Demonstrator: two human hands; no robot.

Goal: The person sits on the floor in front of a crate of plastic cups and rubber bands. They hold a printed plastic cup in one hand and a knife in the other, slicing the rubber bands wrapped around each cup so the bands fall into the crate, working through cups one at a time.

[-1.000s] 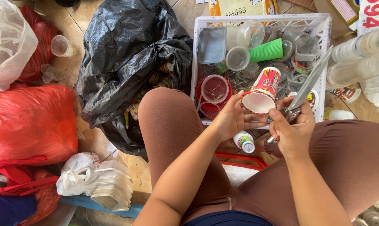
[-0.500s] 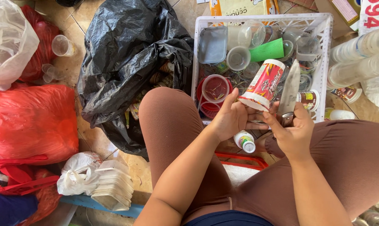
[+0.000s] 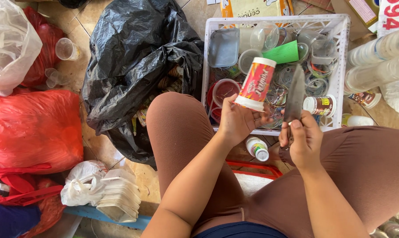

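Bright, even daylight, soft shadows, glare on the black bag (image 3: 133, 57), sharp focus, slight wide-angle edge distortion.

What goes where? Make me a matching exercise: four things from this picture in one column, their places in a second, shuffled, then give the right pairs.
Things:
1. Red and white paper cup
2. Knife
3. Green cup
4. Stack of white trays

Places:
A. Lying on its side in the white crate
B. Held in the left hand
C. On the floor beside a knotted white bag
D. Held blade up in the right hand

Pairs: 1-B, 2-D, 3-A, 4-C
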